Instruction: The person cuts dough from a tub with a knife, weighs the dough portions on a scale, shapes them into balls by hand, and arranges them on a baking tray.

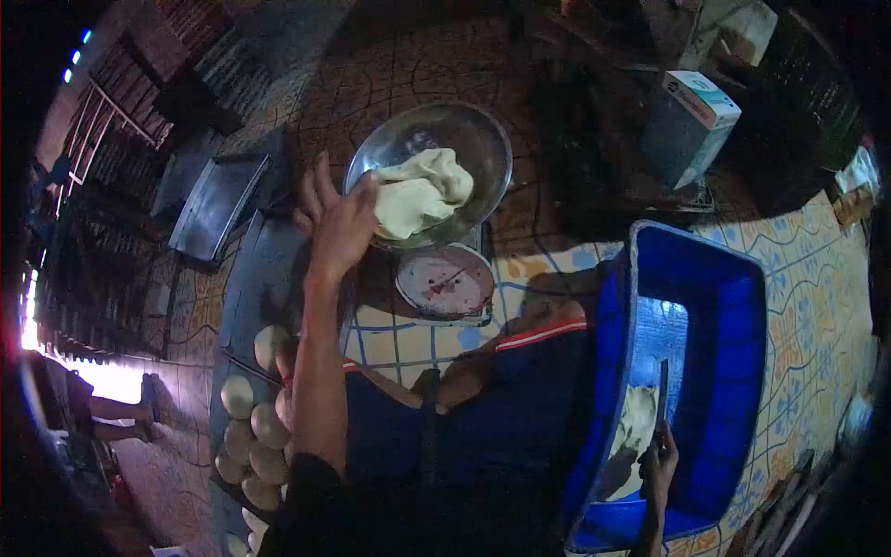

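Here's the left hand (342, 223), fingers spread at the left rim of the metal bowl (490, 153), right by the pale dough (413, 204) inside; contact's hard to call. That bowl sits atop the scale (445, 281), apparently so the scale bears its load. And the right hand (661, 459) grips a blade (663, 390), angled inside the blue tub (756, 371), whose walls likely contain the second dough mass (638, 418).

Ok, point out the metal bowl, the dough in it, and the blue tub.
Metal bowl (488, 160), head view: bare inner wall.
Dough (413, 207), head view: its smooth lower lobe.
Blue tub (726, 371), head view: the inside of a long wall.
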